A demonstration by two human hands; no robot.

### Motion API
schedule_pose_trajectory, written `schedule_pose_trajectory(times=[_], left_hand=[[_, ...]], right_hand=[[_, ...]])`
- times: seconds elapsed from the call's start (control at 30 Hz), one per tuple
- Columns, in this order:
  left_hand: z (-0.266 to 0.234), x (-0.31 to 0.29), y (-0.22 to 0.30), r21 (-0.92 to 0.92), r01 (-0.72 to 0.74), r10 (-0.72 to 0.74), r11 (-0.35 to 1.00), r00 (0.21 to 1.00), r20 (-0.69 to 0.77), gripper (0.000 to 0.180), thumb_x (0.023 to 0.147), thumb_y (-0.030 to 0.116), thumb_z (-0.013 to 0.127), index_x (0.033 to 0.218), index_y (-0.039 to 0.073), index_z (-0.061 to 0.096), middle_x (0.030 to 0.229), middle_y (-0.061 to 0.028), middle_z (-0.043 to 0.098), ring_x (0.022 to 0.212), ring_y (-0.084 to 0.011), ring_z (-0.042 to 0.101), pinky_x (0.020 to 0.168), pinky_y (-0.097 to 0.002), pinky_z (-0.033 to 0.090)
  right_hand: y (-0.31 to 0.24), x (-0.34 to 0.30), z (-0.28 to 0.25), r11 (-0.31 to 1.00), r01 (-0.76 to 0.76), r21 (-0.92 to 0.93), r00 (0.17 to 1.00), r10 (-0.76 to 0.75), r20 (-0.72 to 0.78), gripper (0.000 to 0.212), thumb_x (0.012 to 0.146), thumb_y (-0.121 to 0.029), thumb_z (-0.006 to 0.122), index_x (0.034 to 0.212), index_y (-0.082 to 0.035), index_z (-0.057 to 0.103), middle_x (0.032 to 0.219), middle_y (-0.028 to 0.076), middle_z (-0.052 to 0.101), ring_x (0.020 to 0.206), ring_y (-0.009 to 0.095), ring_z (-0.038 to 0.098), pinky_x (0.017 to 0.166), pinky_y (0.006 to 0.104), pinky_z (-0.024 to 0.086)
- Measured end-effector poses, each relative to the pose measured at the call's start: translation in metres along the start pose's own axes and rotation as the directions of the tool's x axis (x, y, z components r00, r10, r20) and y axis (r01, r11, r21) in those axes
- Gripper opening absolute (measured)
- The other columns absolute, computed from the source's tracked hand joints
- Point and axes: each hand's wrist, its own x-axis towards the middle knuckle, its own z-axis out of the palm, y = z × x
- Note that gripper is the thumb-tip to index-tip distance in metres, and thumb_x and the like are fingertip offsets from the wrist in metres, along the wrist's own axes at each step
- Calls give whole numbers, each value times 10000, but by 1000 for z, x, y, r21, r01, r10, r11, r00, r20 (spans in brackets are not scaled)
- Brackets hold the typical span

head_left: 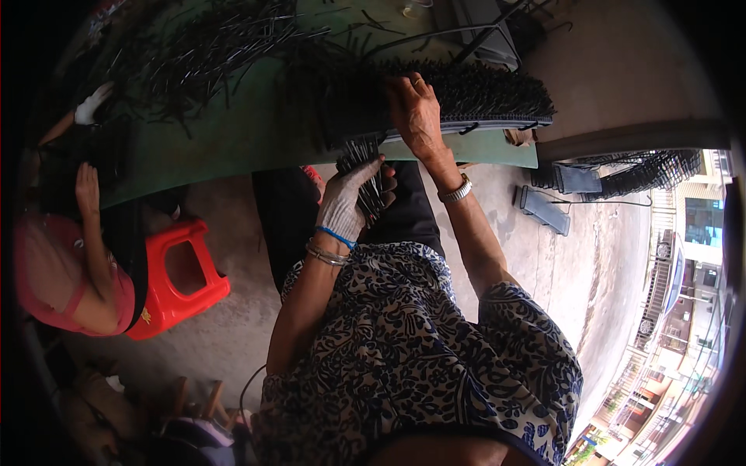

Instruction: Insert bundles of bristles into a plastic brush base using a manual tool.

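Note:
My left hand [342, 203] wears a white knit glove and is closed around a bundle of thin dark strips [371, 185], whose ends stick out above and below the fist. It is just below the table's near edge. Past it and to the right, my bare right hand [418, 116] reaches over a long dark frame [489, 124] filled with rows of upright black strips [489, 87]. Its fingers are bent and pressed together at the strips. Their tips are hidden, so what they pinch does not show.
Loose black strips [225, 58] lie heaped on the green tabletop [233, 147]. At the left another person works with a gloved hand [93, 105] and a bare hand [87, 190], near a red plastic stool [186, 272]. Grey blocks [544, 210] and dark racks [645, 175] are at the right.

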Motion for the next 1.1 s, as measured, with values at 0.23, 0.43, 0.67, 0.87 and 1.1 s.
schedule_pose_trajectory(times=[0.23,0.43,0.67,0.87,1.1], left_hand=[[-5,-3,1,-49,4,-3,999,1000,25,149,897,170,677,984,49,680,836,-80,704,685,-191,685,588,-327,570],[-16,1,0,-60,-14,17,998,999,45,152,905,168,666,989,41,675,830,-81,702,694,-193,685,582,-323,578],[-10,-4,2,-80,26,-25,996,999,21,152,911,166,658,1001,44,676,843,-83,696,695,-195,684,597,-338,588],[-10,-4,1,-108,0,4,994,999,44,99,919,162,648,961,73,662,825,-63,671,692,-179,668,584,-354,598],[-11,-5,6,-93,-6,11,996,999,48,115,925,162,639,985,68,666,831,-72,673,700,-181,671,582,-345,594]], right_hand=[[-6,-5,-1,998,-24,-65,999,23,-26,105,839,-90,658,943,-92,645,846,86,619,810,291,595,722,382,453],[-6,-4,-3,990,-87,-111,996,82,-45,68,837,-127,673,881,-94,633,828,74,598,773,275,584,697,375,439],[-12,-1,-8,975,-77,-208,997,72,-30,75,819,-159,703,872,-136,654,841,53,574,736,261,560,663,365,411],[-18,-14,-6,969,-62,-241,998,52,-46,92,819,-185,711,883,-140,662,857,49,573,759,255,555,681,375,403],[-18,-5,-3,935,-174,-308,985,157,-78,138,825,-211,707,934,-141,659,891,75,581,814,275,563,711,381,405]])
